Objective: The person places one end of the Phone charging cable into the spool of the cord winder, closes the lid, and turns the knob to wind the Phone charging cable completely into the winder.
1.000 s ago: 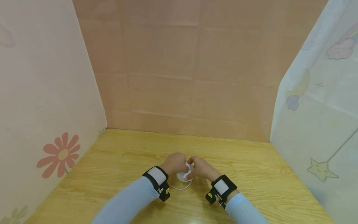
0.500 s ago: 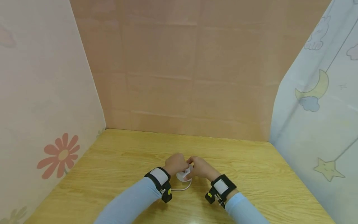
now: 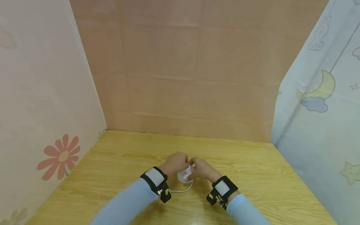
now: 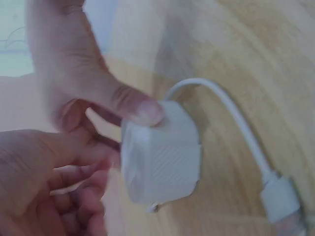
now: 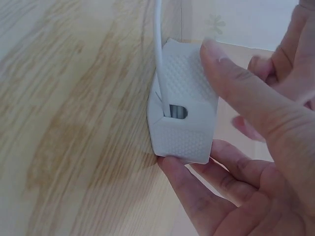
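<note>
Blue-sleeved, one left hand (image 3: 175, 164) is curling beside one white box (image 3: 182, 177) at lower centre; whether it is pinching anything, I cannot tell. One cable (image 3: 184, 191) is trailing from its slot (image 5: 178, 112), which is facing the right-wrist camera; the box's long axis is running top to bottom there. One right hand (image 3: 203, 170) is pinching the box.

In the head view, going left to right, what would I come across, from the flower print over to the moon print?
Flower print, left wristband, left hand, white device, right hand, right wristband, moon print.
</note>
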Available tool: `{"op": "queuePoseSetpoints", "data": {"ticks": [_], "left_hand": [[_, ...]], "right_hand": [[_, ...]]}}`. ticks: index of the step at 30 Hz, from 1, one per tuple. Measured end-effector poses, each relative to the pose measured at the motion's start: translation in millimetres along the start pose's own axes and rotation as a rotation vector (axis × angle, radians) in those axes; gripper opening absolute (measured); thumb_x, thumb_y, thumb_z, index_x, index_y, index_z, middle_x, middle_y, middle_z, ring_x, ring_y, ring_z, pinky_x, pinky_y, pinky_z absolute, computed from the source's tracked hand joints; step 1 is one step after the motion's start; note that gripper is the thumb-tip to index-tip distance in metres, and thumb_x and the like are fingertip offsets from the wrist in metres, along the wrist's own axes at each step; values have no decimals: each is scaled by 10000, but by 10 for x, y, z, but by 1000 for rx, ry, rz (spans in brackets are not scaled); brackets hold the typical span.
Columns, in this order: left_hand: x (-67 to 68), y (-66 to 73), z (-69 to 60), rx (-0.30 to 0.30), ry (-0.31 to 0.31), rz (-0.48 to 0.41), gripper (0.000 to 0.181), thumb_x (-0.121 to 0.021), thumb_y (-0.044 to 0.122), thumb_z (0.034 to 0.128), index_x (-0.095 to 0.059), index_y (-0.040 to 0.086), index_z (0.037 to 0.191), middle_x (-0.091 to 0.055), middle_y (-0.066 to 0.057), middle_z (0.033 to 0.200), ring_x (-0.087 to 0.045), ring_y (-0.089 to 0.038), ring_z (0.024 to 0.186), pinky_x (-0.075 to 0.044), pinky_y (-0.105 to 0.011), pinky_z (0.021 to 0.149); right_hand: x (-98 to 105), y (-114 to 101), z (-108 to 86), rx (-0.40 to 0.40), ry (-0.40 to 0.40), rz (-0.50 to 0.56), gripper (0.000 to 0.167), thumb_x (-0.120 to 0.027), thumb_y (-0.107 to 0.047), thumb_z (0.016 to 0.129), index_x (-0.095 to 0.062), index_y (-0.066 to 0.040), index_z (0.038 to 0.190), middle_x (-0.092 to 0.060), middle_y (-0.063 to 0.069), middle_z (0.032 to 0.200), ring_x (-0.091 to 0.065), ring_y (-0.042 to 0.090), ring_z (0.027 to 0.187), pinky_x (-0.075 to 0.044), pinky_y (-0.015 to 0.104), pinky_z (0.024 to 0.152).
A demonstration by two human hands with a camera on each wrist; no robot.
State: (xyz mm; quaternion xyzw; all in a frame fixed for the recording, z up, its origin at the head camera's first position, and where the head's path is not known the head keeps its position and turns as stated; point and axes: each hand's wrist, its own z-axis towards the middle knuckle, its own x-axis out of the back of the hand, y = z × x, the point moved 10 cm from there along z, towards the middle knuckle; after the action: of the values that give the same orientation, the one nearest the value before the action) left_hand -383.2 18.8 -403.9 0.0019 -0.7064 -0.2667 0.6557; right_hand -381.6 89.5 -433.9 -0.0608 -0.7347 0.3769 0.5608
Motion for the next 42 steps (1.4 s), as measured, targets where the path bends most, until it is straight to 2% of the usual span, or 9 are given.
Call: {"op": "queuePoseSetpoints", "data": {"ticks": [5, 9, 13, 21, 25, 28, 36, 39, 42], "left_hand": [[-72, 256, -23, -310, -64, 217, 115, -712, 56, 831, -746, 166, 832, -678, 70, 878, -572, -46, 755, -470, -186, 642], [-159, 307, -40, -428, -15, 355, 87, -718, 148, 858, -755, 209, 808, -663, 104, 838, -558, -22, 719, -463, -176, 633], [-182, 255, -11, -380, 18, 333, 90, -710, 190, 868, -714, 199, 778, -609, 116, 735, -476, -20, 620, -398, -178, 567], [-134, -9, 64, -113, 43, -44, 97, -695, 90, 803, -622, 145, 770, -546, 72, 679, -416, -57, 549, -331, -193, 478], [-143, -79, 84, -92, 55, -151, 122, -686, 54, 772, -616, 154, 761, -528, 66, 669, -390, -66, 512, -312, -196, 458], [-152, -73, 95, -138, 42, -163, 103, -686, 58, 787, -651, 154, 775, -571, 63, 701, -402, -57, 524, -327, -188, 470], [-174, 146, 1, -400, -156, -6, 145, -635, 58, 905, -773, 101, 895, -721, 16, 938, -567, 0, 721, -456, -123, 613], [-164, 250, -61, -513, -131, 209, 156, -658, 86, 902, -787, 171, 881, -721, 75, 930, -571, 21, 757, -452, -109, 667], [-160, 370, -130, -637, -28, 451, 145, -700, 129, 861, -778, 252, 865, -708, 157, 883, -570, 39, 743, -451, -108, 694]], "right_hand": [[12, 6, -7, 4, 4, 18, 627, -913, -228, 628, -603, -8, 1127, -631, 86, 1106, -589, 206, 953, -501, 401, 823], [10, 26, -3, 5, 1, 10, 646, -912, -250, 631, -602, -11, 1145, -634, 73, 1095, -595, 199, 941, -503, 392, 814], [8, 39, 0, 14, 1, 9, 652, -909, -260, 637, -599, -12, 1155, -634, 82, 1112, -599, 208, 957, -502, 410, 833], [3, 8, 13, 37, 11, 5, 562, -914, -220, 626, -621, -37, 1069, -631, 76, 1106, -575, 194, 944, -490, 384, 801], [1, 4, 17, 36, 11, 6, 561, -911, -214, 629, -623, -31, 1074, -634, 77, 1103, -572, 192, 940, -489, 383, 799], [2, -3, 12, 36, 7, 5, 565, -909, -220, 633, -621, -30, 1081, -636, 80, 1103, -579, 195, 949, -494, 398, 818], [3, 15, -5, 9, -2, 10, 569, -911, -229, 635, -619, -27, 1080, -638, 74, 1072, -590, 192, 935, -506, 405, 812], [8, 27, -7, 2, 1, 0, 582, -912, -233, 633, -615, -23, 1087, -636, 80, 1073, -593, 201, 939, -507, 411, 813], [17, 25, -9, 4, -1, -16, 595, -912, -237, 633, -612, -14, 1096, -638, 83, 1063, -595, 208, 934, -507, 417, 808]]}}
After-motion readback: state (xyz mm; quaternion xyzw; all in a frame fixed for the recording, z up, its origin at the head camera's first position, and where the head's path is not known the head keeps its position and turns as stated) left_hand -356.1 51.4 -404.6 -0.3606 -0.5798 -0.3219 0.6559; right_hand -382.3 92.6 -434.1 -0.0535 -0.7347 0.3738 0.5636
